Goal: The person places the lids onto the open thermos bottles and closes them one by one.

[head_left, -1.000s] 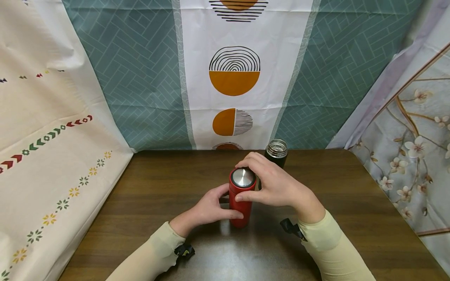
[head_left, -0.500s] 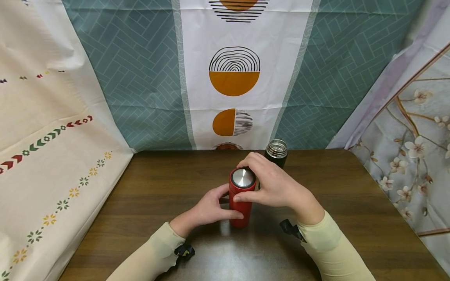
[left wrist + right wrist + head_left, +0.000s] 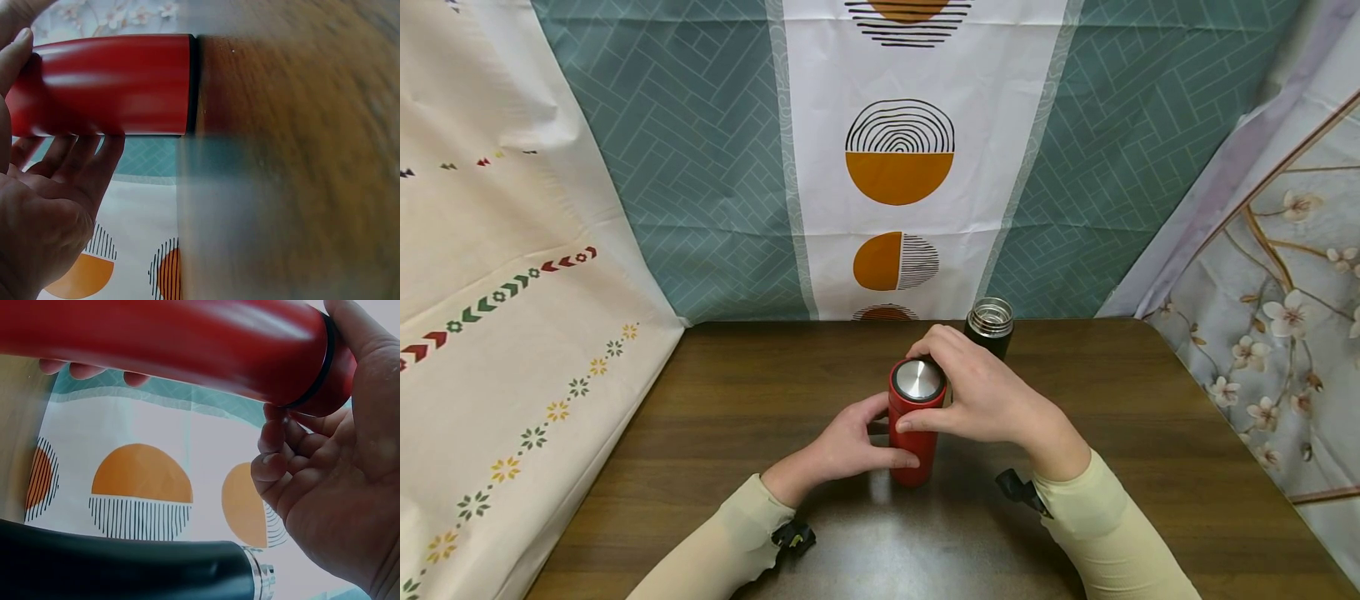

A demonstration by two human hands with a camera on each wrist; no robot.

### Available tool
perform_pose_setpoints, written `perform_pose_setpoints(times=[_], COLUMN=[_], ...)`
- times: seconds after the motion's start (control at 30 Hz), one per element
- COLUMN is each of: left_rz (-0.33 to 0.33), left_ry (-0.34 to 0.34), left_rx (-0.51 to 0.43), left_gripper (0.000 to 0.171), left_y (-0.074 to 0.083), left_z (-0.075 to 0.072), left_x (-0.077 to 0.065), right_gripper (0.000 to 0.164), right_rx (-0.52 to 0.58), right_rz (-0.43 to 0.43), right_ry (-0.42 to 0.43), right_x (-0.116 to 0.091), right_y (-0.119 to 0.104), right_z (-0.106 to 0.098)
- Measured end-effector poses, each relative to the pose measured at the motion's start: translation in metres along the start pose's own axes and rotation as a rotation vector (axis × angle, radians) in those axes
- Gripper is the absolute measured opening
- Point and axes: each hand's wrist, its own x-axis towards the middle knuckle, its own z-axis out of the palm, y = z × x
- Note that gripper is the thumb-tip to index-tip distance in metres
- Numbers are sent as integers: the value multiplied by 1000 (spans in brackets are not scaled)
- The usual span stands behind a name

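Note:
A red thermos [image 3: 913, 454] stands upright on the table, its red lid [image 3: 919, 380] in place with a shiny silver top. My left hand [image 3: 850, 442] holds the body from the left, thumb at the front and fingers behind, as the left wrist view also shows. From the right, my right hand [image 3: 977, 387] grips the lid, with the thumb on its near side and fingers at the far side. In the right wrist view a dark ring [image 3: 319, 365] runs between body and lid. Behind my right hand stands a black thermos [image 3: 990, 329] without a lid, its steel mouth showing.
The brown wooden table [image 3: 760, 375] reaches back to a teal and white patterned cloth [image 3: 700, 167]. Cream cloth [image 3: 550, 350] hangs along the left, and a flowered cloth [image 3: 1285, 358] along the right. The black thermos is close to my right hand's knuckles.
My right hand has turned slightly about the lid: its thumb has shifted a little left and its fingertips a little right. The left hand and both thermoses stay in place.

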Motion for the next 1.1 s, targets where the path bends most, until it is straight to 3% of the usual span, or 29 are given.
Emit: perform_pose_setpoints(times=[0.2, 0.53, 1.1], left_rz=[-1, -15, -21], left_ry=[0, -15, -16], left_rx=[-2, -34, -16], left_gripper=[64, 63, 62], left_y=[0, -2, 0], left_z=[0, 0, 0], left_x=[0, 0, -1], right_gripper=[77, 73, 63], right_rx=[5, 182, 194], right_rz=[-25, -88, -113], right_ry=[-16, -85, -96], right_x=[-1, -4, -4], right_y=[4, 15, 15], right_z=[-2, -4, -4])
